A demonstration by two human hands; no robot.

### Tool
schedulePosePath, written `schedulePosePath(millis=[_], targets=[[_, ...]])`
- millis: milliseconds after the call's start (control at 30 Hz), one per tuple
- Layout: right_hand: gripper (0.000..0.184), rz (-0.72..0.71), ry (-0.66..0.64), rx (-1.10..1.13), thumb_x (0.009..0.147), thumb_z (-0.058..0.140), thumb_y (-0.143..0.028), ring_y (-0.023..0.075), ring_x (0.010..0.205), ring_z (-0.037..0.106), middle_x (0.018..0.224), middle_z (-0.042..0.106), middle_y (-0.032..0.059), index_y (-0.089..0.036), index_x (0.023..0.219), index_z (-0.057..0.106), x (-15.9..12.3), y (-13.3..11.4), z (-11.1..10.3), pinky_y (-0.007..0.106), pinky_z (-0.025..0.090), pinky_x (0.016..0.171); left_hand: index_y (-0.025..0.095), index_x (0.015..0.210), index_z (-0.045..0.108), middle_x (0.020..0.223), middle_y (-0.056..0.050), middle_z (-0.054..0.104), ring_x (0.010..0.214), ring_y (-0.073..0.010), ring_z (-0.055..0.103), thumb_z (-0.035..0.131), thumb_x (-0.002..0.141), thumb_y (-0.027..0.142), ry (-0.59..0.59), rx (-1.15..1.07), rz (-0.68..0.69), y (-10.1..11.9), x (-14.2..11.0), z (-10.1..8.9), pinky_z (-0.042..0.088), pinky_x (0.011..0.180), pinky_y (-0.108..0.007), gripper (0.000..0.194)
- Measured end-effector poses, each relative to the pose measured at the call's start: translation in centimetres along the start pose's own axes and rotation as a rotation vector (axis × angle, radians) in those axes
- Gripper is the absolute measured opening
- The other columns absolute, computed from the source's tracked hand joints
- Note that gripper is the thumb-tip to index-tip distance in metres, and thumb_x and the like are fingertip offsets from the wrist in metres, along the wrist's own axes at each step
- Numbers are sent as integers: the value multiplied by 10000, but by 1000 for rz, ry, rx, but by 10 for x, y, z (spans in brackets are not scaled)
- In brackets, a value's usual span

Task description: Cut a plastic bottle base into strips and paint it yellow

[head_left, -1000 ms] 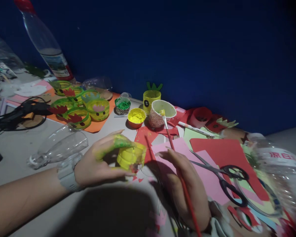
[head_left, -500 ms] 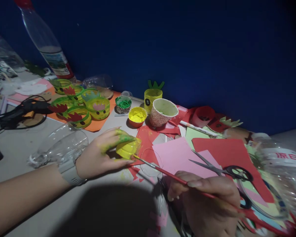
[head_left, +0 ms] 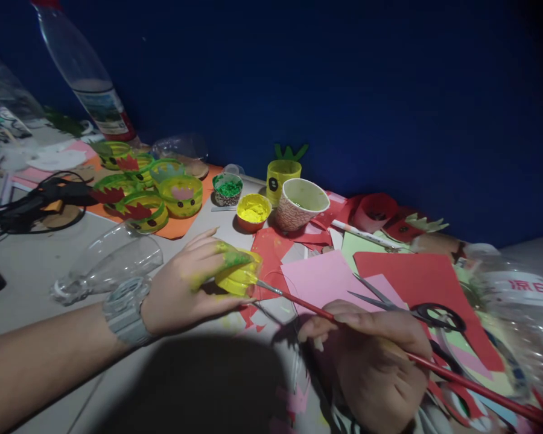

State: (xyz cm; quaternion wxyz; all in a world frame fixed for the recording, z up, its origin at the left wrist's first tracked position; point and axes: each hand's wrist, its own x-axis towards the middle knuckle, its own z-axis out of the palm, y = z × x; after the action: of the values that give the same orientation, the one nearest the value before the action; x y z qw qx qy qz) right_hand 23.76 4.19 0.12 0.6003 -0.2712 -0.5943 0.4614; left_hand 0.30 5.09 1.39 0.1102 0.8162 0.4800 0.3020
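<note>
Our left hand [head_left: 185,289] closes its fingers around the small yellow-painted plastic ring [head_left: 238,278], just above the grey worktop [head_left: 36,265]. Our right hand [head_left: 375,355] pinches the thin red-handled paintbrush [head_left: 298,299], whose tip touches the ring.

clear glossy plastic bottle top [head_left: 108,260]; matt paper sheets [head_left: 319,278]; wet-look yellow painted ring [head_left: 238,275].

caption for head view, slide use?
Left hand grips yellow ring; right hand holds brush tip against it.
</note>
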Motion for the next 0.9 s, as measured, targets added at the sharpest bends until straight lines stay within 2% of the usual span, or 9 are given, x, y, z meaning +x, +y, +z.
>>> schedulePosePath(millis=[100, 267, 400, 667, 800, 833, 900], targets=[[202, -22, 25, 77, 916, 481, -286, 197, 644, 659, 787, 678, 56, -247, 1057, 621, -2, 3, 0, 295, 491, 462, 207, 1126, 602, 980, -48, 713, 920, -197, 661, 713, 745, 442, 8, -11, -10, 1, 0, 0, 352, 1102, -469, 461], [211, -7, -9, 42, 916, 479, -291, 193, 652, 651, 783, 680, 54, -263, 1058, 632, -3, 4, -2, 298, 486, 475, 191, 1091, 609, 949, -44, 718, 881, -180, 664, 726, 733, 435, 29, -10, -3, 1, 1, 0, 379, 1088, -453, 448], [212, 52, 11, 65, 928, 442, -306, 205, 678, 646, 780, 665, 62, -282, 1050, 614, -7, 8, -6, 311, 469, 505, 188, 1088, 614, 943, -46, 718, 874, -186, 663, 722, 734, 436, 14, -25, -31, -1, 1, 1, 363, 1097, -464, 446], [199, 62, 19, -63, 949, 410, -220, 164, 689, 650, 797, 662, 43, -232, 1021, 596, 0, 6, -6, 300, 516, 559, 193, 1079, 624, 943, -47, 715, 867, -198, 665, 720, 735, 426, 13, -40, -54, -3, 0, 1, 353, 1101, -461, 427], [204, -30, 223, -46, 927, 432, -168, 110, 566, 600, 687, 603, 8, -191, 848, 619, 9, -3, 2, 240, 494, 506, 193, 1074, 620, 941, -40, 711, 855, -188, 663, 715, 741, 417, 15, -35, -61, -3, -1, 1, 355, 1094, -465, 412], [209, -67, 222, -16, 925, 433, -186, 111, 545, 585, 660, 588, 8, -191, 836, 621, 10, -5, 4, 238, 482, 481, 193, 1074, 616, 938, -38, 711, 849, -183, 661, 716, 741, 416, 18, -34, -63, -2, 0, 1, 359, 1090, -466, 413], [205, -126, 114, 18, 921, 434, -237, 132, 548, 579, 645, 590, 24, -190, 875, 628, 10, -7, 6, 257, 478, 467, 193, 1072, 610, 935, -35, 710, 848, -176, 659, 725, 732, 421, 27, -36, -56, -1, 1, 1, 363, 1088, -459, 426]])
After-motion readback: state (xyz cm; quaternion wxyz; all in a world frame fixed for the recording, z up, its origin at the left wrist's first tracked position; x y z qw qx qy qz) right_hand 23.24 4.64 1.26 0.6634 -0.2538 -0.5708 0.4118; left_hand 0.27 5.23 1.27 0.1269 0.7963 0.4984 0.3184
